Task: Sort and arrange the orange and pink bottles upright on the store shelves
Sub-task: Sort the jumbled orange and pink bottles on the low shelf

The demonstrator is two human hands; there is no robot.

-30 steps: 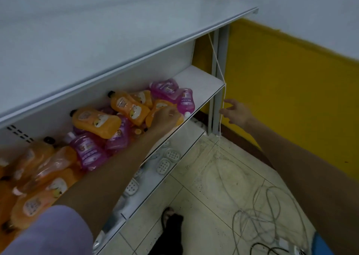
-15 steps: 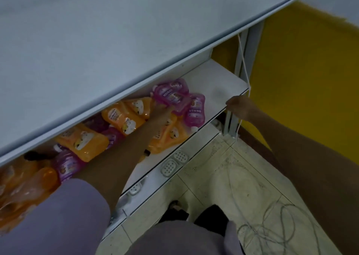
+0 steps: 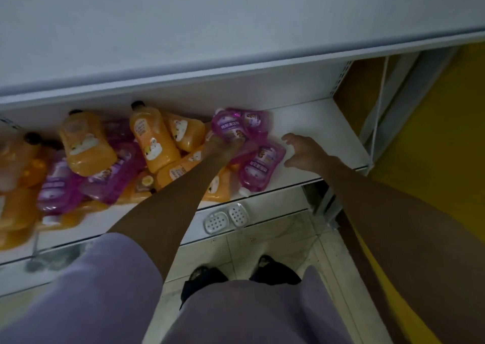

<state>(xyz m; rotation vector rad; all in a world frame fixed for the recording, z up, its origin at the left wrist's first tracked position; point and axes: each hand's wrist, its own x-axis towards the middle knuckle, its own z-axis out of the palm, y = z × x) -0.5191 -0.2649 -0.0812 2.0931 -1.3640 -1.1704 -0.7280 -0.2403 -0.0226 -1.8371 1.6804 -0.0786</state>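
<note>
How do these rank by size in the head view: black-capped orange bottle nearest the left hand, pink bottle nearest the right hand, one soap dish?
1. orange bottle
2. pink bottle, somewhat smaller
3. soap dish, smallest

orange bottles (image 3: pixel 154 139) | pink bottles (image 3: pixel 262 165) | shelf (image 3: pixel 315 123) white | wall (image 3: pixel 433 134) yellow | sleeve (image 3: pixel 91 291) lilac | floor tiles (image 3: pixel 275 241) off-white

Orange bottles (image 3: pixel 154 144) and pink bottles (image 3: pixel 258 165), toppled, heaped on shelf (image 3: pixel 322 123)
</note>
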